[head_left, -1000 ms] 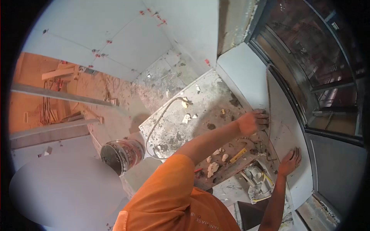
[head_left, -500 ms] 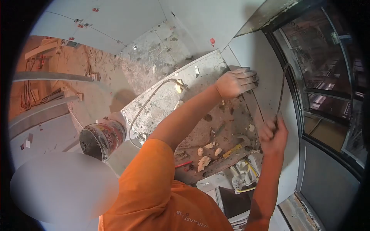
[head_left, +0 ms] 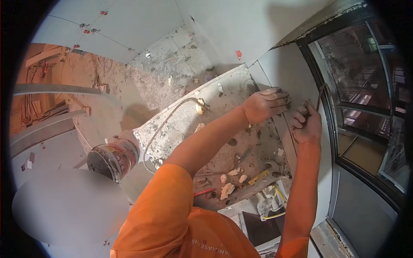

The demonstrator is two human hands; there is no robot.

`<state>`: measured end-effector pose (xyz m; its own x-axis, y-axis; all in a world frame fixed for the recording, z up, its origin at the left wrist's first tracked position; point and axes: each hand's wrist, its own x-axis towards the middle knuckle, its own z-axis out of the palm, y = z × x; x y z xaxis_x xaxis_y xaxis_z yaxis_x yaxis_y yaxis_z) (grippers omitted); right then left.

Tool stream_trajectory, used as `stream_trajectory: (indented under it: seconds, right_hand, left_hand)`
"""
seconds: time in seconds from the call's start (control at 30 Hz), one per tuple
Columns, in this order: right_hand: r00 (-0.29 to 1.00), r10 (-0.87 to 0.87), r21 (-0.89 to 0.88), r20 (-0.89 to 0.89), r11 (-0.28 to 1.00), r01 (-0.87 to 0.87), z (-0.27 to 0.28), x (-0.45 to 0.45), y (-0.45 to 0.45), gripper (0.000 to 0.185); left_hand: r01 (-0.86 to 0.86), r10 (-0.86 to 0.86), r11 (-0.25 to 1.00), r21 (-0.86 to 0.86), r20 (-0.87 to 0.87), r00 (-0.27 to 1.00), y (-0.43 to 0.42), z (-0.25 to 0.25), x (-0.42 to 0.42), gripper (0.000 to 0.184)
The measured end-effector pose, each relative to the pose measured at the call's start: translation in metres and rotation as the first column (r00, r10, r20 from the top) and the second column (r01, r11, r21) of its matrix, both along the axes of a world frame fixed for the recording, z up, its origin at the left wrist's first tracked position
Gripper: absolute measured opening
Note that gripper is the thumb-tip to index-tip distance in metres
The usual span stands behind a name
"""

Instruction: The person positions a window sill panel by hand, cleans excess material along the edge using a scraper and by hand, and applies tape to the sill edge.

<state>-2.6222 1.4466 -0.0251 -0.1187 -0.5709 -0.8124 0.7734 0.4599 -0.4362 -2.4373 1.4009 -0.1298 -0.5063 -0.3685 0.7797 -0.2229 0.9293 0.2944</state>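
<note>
My left hand (head_left: 266, 105) is against the pale wall panel (head_left: 297, 69) beyond the dusty board. Its fingers are bent and pressed together, dark at the tips; whatever lies under them is hidden. Close by on the right, my right hand (head_left: 307, 124) is curled in a pinch. A thin dark cord (head_left: 321, 92) bends over beside the window frame and runs down behind those fingers. The speckled, dirty board (head_left: 223, 129) spreads below my left forearm, with a grey cable (head_left: 160, 122) looping over its edge.
Pale crumbled lumps (head_left: 227, 190), a yellow tool (head_left: 258, 177) and a red pen-like stick (head_left: 204, 192) lie along the board's near edge. A grimy bucket (head_left: 112, 159) stands left. A dark-framed window (head_left: 357, 86) is on the right. A blurred oval covers the lower left.
My right hand has moved up the wall, closer to my left hand, and less of the dark cord shows. My left hand stays almost in place.
</note>
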Motion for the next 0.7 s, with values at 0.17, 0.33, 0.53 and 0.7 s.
stream_trajectory:
  seconds: [0.17,0.33,0.53,0.7]
  right_hand:
    - [0.993,-0.037,0.043,-0.112,0.998,0.042,0.0,0.01,0.004,0.022]
    - [0.983,-0.091,0.031,-0.159,0.995,0.097,-0.003,0.016,0.003,0.019]
    - [0.976,-0.065,0.019,-0.206,0.997,0.071,0.002,0.023,0.002,0.017]
    - [0.967,-0.055,0.044,-0.25,0.997,0.068,0.0,0.027,0.008,0.019]
  left_hand:
    - [0.013,-0.013,1.0,0.028,0.008,1.0,0.002,0.012,0.005,0.034]
    - [0.007,-0.008,0.999,0.048,0.029,1.0,0.002,0.01,0.005,0.036]
    - [-0.223,0.256,0.847,0.483,-0.002,0.967,0.01,0.026,0.021,0.05]
    - [-0.21,0.669,0.561,0.8,-0.289,0.685,-0.012,0.013,-0.021,0.07]
